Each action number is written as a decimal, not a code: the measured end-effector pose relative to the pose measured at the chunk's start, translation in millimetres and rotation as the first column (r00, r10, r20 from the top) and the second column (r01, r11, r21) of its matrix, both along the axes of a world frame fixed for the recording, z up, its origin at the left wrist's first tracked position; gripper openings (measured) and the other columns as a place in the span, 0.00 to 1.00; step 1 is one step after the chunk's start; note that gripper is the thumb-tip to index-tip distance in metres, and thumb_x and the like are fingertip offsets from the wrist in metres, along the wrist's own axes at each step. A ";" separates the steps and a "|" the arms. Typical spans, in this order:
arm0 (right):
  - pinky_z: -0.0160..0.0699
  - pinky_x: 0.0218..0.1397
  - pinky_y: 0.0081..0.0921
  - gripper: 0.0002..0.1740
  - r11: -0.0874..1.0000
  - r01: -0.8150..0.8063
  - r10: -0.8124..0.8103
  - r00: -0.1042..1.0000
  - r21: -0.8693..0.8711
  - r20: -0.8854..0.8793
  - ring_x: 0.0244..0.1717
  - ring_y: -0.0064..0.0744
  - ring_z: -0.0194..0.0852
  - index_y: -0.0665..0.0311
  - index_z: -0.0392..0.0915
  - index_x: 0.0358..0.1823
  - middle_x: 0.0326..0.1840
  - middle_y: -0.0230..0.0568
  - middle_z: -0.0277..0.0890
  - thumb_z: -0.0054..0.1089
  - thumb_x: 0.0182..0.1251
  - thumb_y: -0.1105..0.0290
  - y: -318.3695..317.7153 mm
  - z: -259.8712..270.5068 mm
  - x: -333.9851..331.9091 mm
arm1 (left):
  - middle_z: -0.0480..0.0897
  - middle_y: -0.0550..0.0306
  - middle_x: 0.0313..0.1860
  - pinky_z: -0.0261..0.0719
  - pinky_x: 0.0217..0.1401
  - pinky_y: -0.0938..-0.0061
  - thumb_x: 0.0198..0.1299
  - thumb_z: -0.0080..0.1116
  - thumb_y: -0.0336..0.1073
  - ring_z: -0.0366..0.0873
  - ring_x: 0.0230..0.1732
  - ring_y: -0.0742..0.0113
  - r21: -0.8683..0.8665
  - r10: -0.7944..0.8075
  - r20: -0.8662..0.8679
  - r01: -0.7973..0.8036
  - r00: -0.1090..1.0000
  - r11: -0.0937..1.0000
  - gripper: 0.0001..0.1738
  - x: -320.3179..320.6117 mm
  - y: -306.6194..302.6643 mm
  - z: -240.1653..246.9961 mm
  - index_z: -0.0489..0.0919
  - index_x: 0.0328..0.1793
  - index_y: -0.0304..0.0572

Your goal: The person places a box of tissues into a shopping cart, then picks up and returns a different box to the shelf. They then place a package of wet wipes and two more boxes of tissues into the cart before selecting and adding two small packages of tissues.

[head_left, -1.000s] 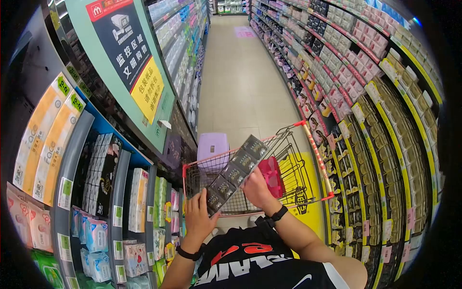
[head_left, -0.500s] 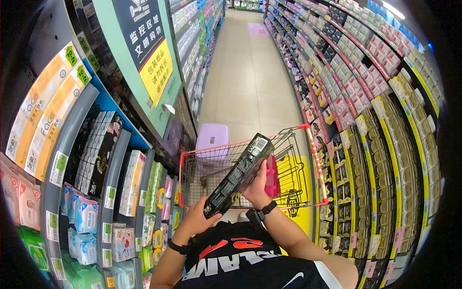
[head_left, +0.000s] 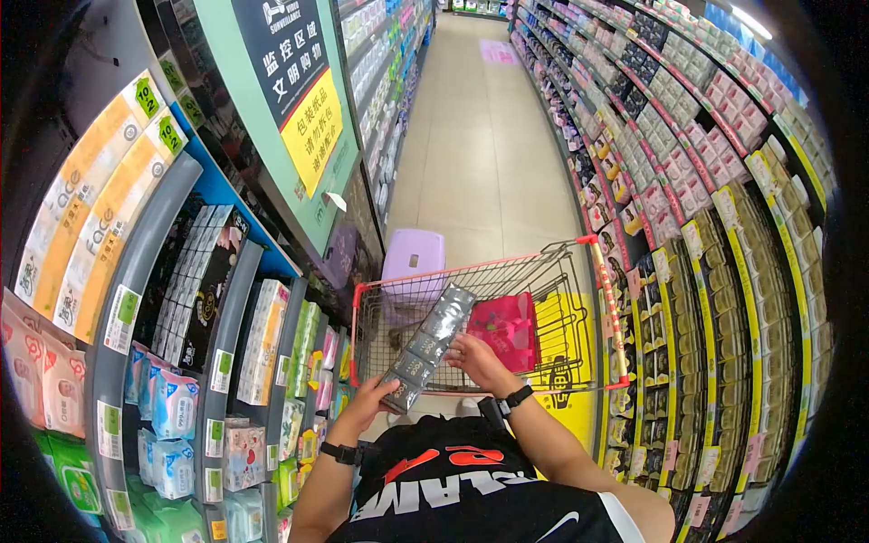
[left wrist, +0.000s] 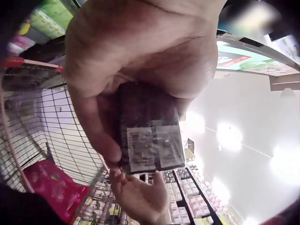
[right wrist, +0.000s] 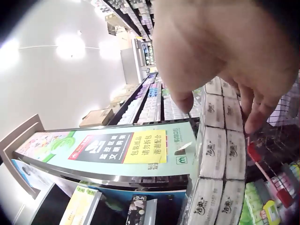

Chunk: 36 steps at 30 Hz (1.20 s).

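Observation:
A long, shiny dark pack of small square packets [head_left: 427,348] slants over the shopping cart in the head view. Its lower end is gripped by my left hand [head_left: 367,404]; in the left wrist view the fingers of that hand [left wrist: 140,51] wrap round the pack [left wrist: 154,145]. My right hand [head_left: 478,362] is at the pack's right side with fingers loosely spread. Seen from the right wrist, thumb and fingers of this hand [right wrist: 229,51] lie either side of the pack [right wrist: 215,154], whose face there is white with dark print; contact is unclear.
Under the pack stands the wire cart [head_left: 507,271], with a pink-red bag [head_left: 507,330] inside. A purple stool [head_left: 415,256] is beyond it. Stocked shelves [head_left: 715,299] line the right, and shelves with tissue packs [head_left: 98,217] the left. Tiled floor [head_left: 489,154] runs down the aisle.
The pack has turned from its dark barcode side to a face of square packets, and has moved down and left. My right hand has loosened from round it.

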State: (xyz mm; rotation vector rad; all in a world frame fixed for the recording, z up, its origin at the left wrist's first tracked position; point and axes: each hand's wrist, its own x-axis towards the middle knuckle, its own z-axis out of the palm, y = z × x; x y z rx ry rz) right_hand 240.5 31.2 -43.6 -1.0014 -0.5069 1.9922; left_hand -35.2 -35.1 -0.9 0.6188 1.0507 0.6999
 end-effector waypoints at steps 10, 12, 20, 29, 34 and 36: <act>0.75 0.63 0.41 0.27 0.960 -0.222 0.230 0.973 -0.171 0.023 0.61 0.40 0.74 0.59 0.62 0.69 0.64 0.44 0.72 0.55 0.76 0.55 -29.1 -25.4 -25.3 | 0.86 0.52 0.43 0.83 0.40 0.68 0.72 0.53 0.53 0.85 0.40 0.63 -0.203 0.002 0.240 0.048 0.971 0.978 0.23 -1.9 13.1 -45.4 0.79 0.55 0.40; 0.79 0.60 0.39 0.26 0.959 -0.256 0.249 0.966 -0.121 -0.072 0.54 0.33 0.77 0.55 0.65 0.66 0.59 0.35 0.73 0.57 0.75 0.51 -34.4 -33.1 -31.8 | 0.86 0.52 0.41 0.82 0.39 0.69 0.73 0.49 0.56 0.85 0.40 0.63 -0.222 -0.053 0.265 0.114 0.963 0.968 0.25 2.0 14.6 -47.6 0.80 0.52 0.40; 0.80 0.40 0.30 0.13 0.927 -0.224 0.232 0.973 -0.300 -0.009 0.42 0.26 0.78 0.56 0.73 0.54 0.43 0.30 0.80 0.57 0.73 0.60 -44.9 -54.3 -52.1 | 0.81 0.55 0.22 0.79 0.33 0.69 0.72 0.41 0.68 0.83 0.28 0.64 -0.022 -0.391 -0.418 0.421 0.820 0.907 0.40 5.1 10.7 -74.4 0.81 0.34 0.34; 0.81 0.44 0.37 0.21 0.935 -0.286 0.333 0.913 -0.211 0.236 0.47 0.28 0.75 0.54 0.66 0.64 0.50 0.31 0.75 0.55 0.71 0.65 -29.7 -57.3 -109.3 | 0.84 0.52 0.27 0.80 0.37 0.64 0.72 0.44 0.65 0.85 0.31 0.58 0.072 -0.178 -0.595 0.272 0.784 0.960 0.33 -49.0 -10.5 -101.4 0.80 0.51 0.39; 0.85 0.40 0.36 0.27 0.955 -0.250 0.296 0.857 -0.162 0.423 0.46 0.29 0.79 0.62 0.65 0.63 0.51 0.36 0.77 0.66 0.69 0.64 -14.3 -43.2 -143.8 | 0.84 0.51 0.34 0.80 0.37 0.66 0.74 0.46 0.59 0.84 0.34 0.60 0.076 0.093 -0.560 -0.061 0.823 0.995 0.28 -82.9 -19.2 -126.1 0.75 0.54 0.40; 0.86 0.35 0.33 0.29 0.955 -0.272 0.295 0.825 -0.120 0.482 0.44 0.30 0.82 0.67 0.64 0.60 0.50 0.40 0.78 0.69 0.67 0.62 -3.7 -36.4 -146.5 | 0.82 0.47 0.43 0.80 0.38 0.67 0.73 0.52 0.53 0.83 0.33 0.61 0.095 0.153 -0.581 -0.120 0.799 0.988 0.24 -94.0 -18.1 -127.8 0.72 0.57 0.38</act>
